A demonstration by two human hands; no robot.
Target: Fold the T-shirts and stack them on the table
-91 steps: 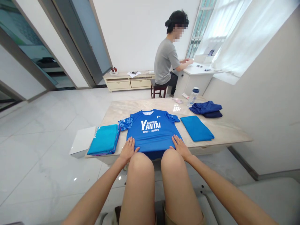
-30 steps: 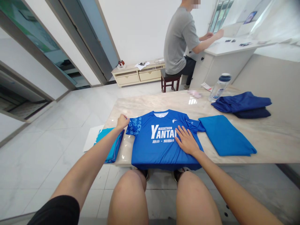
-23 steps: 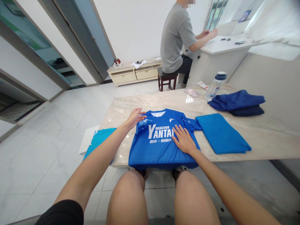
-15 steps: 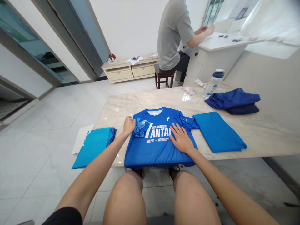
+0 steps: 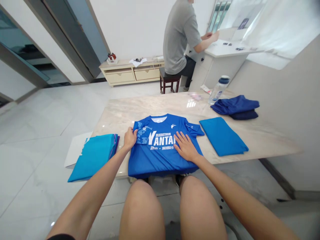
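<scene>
A blue T-shirt (image 5: 160, 163) with white "MARATHON YANTAI" lettering lies front up on the table, its lower edge hanging at the near side. The patterned left-side sleeve (image 5: 143, 133) is laid inward over the chest, while the other sleeve (image 5: 196, 128) sticks out to the right. At the shirt's left edge, beside the patterned sleeve, my left hand (image 5: 130, 138) has its fingers closed on the fabric. My right hand (image 5: 185, 146) rests flat on the chest with fingers spread, covering the end of the lettering.
Folded turquoise cloth (image 5: 93, 153) overhangs the marble-patterned table (image 5: 120, 108) at left. To the right are a folded blue cloth (image 5: 222, 136), dark blue garments (image 5: 237, 106) and a water bottle (image 5: 220, 89). Beyond, a person in grey (image 5: 177, 40) sits at a white desk (image 5: 222, 50).
The view has shifted, so everything appears farther left. My left hand has slid slightly down the shirt's left edge, by the patterned sleeve. My right hand stays flat on the chest.
</scene>
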